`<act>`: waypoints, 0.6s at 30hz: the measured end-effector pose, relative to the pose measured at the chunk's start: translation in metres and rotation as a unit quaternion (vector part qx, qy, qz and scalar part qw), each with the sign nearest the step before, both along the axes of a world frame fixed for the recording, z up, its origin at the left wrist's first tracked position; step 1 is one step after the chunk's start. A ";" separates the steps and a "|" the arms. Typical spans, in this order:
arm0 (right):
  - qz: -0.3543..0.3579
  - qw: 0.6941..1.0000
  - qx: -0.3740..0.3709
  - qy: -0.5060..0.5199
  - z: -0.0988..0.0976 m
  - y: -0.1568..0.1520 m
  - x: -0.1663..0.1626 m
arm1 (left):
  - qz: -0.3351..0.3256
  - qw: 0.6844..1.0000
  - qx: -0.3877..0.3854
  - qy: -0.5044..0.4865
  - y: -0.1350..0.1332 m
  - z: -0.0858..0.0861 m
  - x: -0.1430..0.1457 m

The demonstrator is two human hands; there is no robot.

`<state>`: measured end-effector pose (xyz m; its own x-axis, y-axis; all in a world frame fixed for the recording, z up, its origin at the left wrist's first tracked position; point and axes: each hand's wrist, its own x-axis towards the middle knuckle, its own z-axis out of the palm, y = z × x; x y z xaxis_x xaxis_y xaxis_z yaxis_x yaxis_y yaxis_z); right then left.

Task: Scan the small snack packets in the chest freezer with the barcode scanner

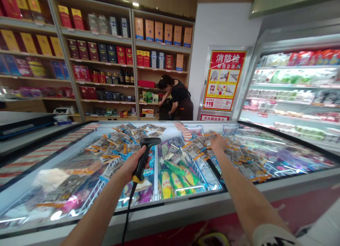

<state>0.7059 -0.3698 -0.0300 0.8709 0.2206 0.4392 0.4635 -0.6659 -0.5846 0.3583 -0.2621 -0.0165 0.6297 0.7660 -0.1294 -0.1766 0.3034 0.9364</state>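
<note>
My left hand (135,163) is wrapped round the handle of a black and yellow barcode scanner (145,157). The scanner's head is raised above the freezer and its black cable hangs down in front. Further right, my right hand (219,144) reaches over a spread of grey and orange flat packets (243,160), its fingers closed on a packet at the far side. The fingertips are partly hidden. More such packets (119,141) lie in a heap beyond the scanner. Between my hands, green and yellow corn packs (172,180) fill a basket in the freezer.
A chest freezer (186,200) with glass lids and a dark-edged rim spans the front. White wire baskets (92,196) divide its inside. Behind it, a person in black (182,97) bends at shelves of boxes (106,54). A lit refrigerated display (297,97) stands right.
</note>
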 end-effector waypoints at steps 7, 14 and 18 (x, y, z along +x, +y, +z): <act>0.076 0.986 0.036 -0.143 0.004 0.030 -0.053 | 0.009 1.000 0.012 0.009 0.003 -0.006 -0.019; 0.445 0.886 -0.068 -0.112 -0.022 0.134 -0.192 | 0.087 0.996 0.005 -0.003 0.014 -0.003 -0.068; 0.516 0.831 -0.165 -0.128 -0.033 0.162 -0.239 | 0.099 0.995 -0.002 -0.024 0.014 -0.002 -0.090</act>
